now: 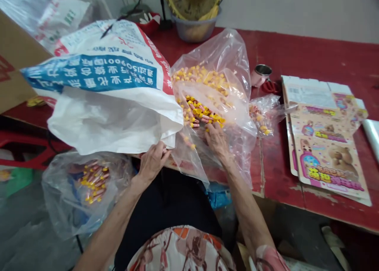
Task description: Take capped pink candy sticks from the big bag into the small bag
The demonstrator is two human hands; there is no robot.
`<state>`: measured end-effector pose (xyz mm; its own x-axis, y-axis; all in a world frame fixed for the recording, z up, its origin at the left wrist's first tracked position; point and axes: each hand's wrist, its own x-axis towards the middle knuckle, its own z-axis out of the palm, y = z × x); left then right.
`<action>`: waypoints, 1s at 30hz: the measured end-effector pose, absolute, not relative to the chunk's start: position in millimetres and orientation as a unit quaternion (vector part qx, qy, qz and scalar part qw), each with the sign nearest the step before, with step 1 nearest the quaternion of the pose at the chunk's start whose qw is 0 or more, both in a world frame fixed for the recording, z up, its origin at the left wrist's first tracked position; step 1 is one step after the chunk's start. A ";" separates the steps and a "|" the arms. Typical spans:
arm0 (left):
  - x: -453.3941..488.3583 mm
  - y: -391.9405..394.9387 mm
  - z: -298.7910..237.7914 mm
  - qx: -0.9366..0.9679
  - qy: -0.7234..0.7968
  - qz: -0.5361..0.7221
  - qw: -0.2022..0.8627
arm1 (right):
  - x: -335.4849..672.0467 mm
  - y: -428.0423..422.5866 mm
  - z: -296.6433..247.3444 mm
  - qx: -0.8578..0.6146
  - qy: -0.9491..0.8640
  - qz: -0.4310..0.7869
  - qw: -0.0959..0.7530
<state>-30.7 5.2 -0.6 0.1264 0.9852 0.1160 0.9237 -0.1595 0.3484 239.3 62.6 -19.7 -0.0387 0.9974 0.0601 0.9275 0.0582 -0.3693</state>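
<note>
My left hand (154,160) is closed on the lower edge of a white woven sack (118,125) with blue and red printing, near the table's front edge. My right hand (218,142) reaches into the mouth of a clear plastic bag (237,141). Its bent fingers are among small striped pieces with yellow caps (204,112), and a yellow bit shows at the thumb side. More such pieces fill the back of that bag, seen through the plastic. The undersides of my right fingers are hidden.
A lower clear bag (118,172) at left holds more pieces. On the red table (275,152) are a metal cup (260,74), red-handled scissors (271,87), a small plastic bag (265,115) and flat printed cartons (328,144). A basin (195,28) stands behind; a cardboard box (17,62) stands left.
</note>
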 end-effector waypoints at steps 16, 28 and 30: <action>-19.4 6.4 -15.6 0.728 0.580 0.329 0.163 | 197.3 6.4 18.2 -0.620 -0.605 0.200 0.459; -32.7 -0.6 -27.9 0.732 0.563 0.381 0.051 | 125.4 -12.2 -32.5 -0.598 -0.602 0.250 0.467; -34.4 -1.6 -23.4 0.719 0.566 0.402 0.037 | 124.2 -12.4 -36.9 -0.597 -0.611 0.249 0.456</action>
<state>-34.4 -1.6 -23.4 0.0372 0.8439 0.5353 0.7837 -0.3570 0.5083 124.2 -12.4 -36.9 0.1285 0.9572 0.2592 0.5030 0.1623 -0.8489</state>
